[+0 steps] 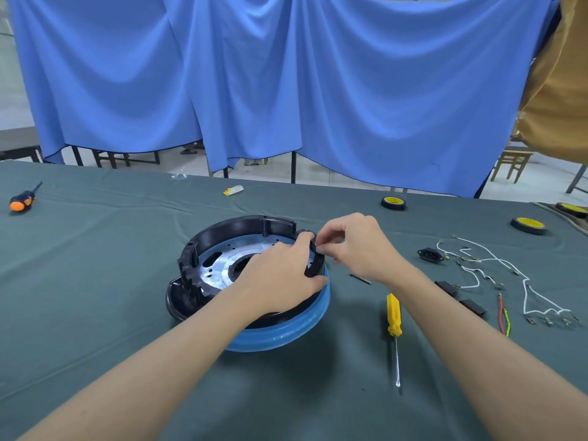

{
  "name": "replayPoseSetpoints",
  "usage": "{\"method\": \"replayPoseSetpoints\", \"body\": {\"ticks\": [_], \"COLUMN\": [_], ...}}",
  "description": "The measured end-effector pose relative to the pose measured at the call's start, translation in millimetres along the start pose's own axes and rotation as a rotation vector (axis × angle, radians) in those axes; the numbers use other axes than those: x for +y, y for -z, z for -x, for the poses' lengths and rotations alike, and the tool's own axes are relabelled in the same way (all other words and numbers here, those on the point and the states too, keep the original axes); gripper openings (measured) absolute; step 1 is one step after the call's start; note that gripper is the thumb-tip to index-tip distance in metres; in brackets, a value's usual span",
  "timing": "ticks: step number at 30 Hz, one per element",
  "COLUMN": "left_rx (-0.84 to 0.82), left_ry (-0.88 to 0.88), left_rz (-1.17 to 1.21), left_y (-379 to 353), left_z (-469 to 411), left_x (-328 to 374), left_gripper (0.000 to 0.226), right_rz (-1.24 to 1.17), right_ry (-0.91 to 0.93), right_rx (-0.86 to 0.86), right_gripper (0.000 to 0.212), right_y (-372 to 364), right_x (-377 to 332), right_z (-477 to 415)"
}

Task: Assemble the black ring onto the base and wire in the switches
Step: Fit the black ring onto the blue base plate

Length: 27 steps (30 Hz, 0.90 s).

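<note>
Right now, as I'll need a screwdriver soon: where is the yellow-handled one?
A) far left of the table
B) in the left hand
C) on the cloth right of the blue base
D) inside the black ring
C: the yellow-handled screwdriver lies right of the blue base; the left hand grips the black ring.

Glossy black plastic ring (222, 232), matt tablecloth (95, 249)

A blue curtain (286, 74) hangs in soft folds across the far side, evenly lit. At the far right a tan cloth (560, 90) hangs beside it. Black legs (293, 167) stand below the curtain's hem on a pale floor (318, 171). A wooden stool (512, 163) stands far right, a dark bench (19, 144) far left. Near, a table (95, 249) under dark green cloth fills the view.
</note>
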<state>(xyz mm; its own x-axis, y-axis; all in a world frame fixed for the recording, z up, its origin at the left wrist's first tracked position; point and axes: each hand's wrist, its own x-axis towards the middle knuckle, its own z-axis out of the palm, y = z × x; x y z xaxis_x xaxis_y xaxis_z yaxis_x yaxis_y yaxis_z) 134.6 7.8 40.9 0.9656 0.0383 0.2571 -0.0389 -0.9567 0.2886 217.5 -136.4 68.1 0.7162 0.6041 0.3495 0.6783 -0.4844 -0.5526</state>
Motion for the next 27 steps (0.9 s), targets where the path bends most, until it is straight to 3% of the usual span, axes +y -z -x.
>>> {"method": "replayPoseSetpoints", "body": {"ticks": [4, 15, 20, 27], "left_rx": [-0.014, -0.054, -0.059, -0.06], "left_ry": [0.005, 0.035, 0.063, 0.036], "left_rz": [0.031, 0.049, -0.007, 0.014], "left_y": [1, 0, 0, 2], "left_z": [1, 0, -2, -4], "left_x": [0, -1, 0, 1], "left_gripper": [0.056, 0.059, 0.035, 0.041], "right_rz": [0.039, 0.16, 0.232, 0.307], "right_ry": [0.059, 0.167, 0.106, 0.128], "right_rx": [-0.025, -0.078, -0.12, -0.145], "right_gripper": [0.022, 0.015, 0.007, 0.018], "right_y": [3, 12, 11, 10], "right_x": [1, -1, -5, -9], "right_z": [-2, -6, -10, -13]}}
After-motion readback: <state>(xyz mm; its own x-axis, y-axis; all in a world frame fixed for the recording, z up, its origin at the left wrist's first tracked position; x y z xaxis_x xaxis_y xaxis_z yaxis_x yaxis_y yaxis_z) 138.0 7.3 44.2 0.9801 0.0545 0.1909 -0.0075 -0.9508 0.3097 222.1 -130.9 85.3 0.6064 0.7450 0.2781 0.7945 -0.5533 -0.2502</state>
